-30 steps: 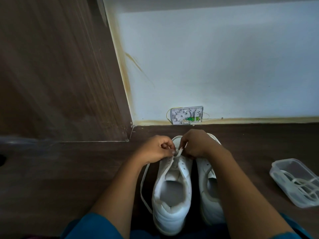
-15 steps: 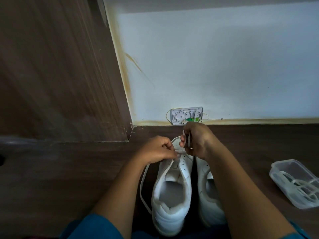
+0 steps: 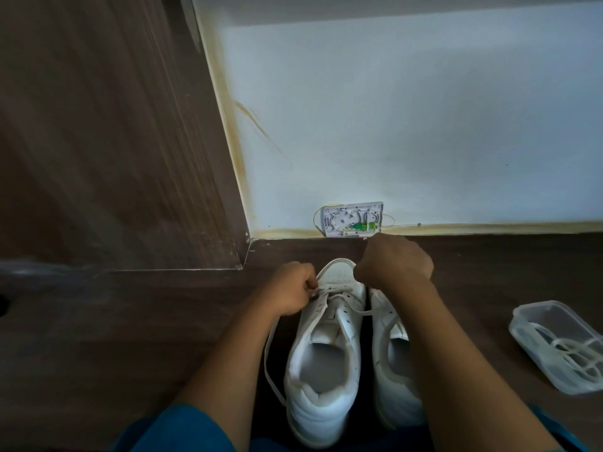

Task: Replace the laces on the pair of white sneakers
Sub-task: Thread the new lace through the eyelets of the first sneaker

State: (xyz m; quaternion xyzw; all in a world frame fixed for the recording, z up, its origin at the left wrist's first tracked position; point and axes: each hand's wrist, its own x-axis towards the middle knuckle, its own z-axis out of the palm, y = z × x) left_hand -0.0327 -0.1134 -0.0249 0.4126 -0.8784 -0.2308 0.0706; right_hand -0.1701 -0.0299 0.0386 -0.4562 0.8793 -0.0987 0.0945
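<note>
Two clenched grips share one white lace (image 3: 350, 309): the left hand (image 3: 293, 290) pinches it at the front eyelets, the right hand (image 3: 396, 262) fists it above the toe of the laced sneaker (image 3: 326, 406), standing against the other sneaker (image 3: 393, 399) on the floor (image 3: 130, 337).

Home room corner, dark wood-look floor (image 3: 98, 337), pale painted wall (image 3: 408, 109), open wall junction box (image 3: 352, 219)

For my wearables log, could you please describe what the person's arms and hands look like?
Both forearms are bare. The left hand and right hand wear no gloves; no ring, watch or band shows. Teal cloth lies by the left arm; sleeve or trouser, I cannot tell.
</note>
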